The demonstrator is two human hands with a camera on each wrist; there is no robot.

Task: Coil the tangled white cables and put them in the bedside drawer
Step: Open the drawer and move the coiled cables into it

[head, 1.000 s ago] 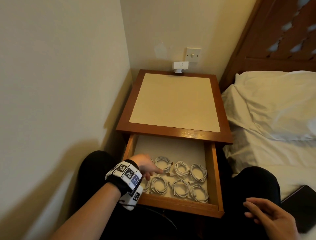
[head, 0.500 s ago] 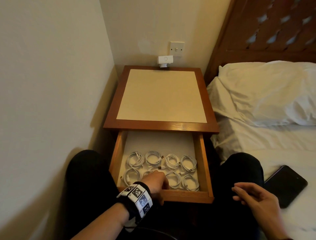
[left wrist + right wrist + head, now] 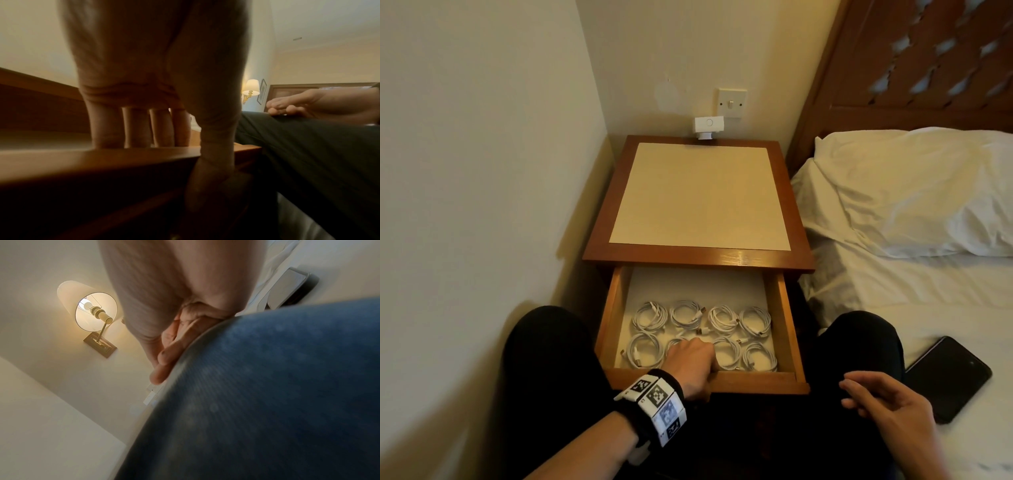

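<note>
Several white cables (image 3: pixel 722 318) lie coiled in two rows inside the open bedside drawer (image 3: pixel 756 382). My left hand (image 3: pixel 700 371) grips the drawer's front board near its middle. In the left wrist view its fingers (image 3: pixel 135 126) hook over the board's top edge into the drawer and the thumb (image 3: pixel 216 146) runs down the outer face. It hides part of one coil in the near row. My right hand (image 3: pixel 887 407) rests on my right thigh with loose fingers (image 3: pixel 170 353), holding nothing.
The bedside table (image 3: pixel 698 195) stands in a corner, with a wall close on the left and a bed with a pillow (image 3: pixel 914 188) on the right. A black phone (image 3: pixel 948 377) lies on the sheet beside my right knee. My knees flank the drawer.
My left hand has drawn back from over the coils at the drawer's left and taken hold of the front board. The right hand has stayed on the thigh.
</note>
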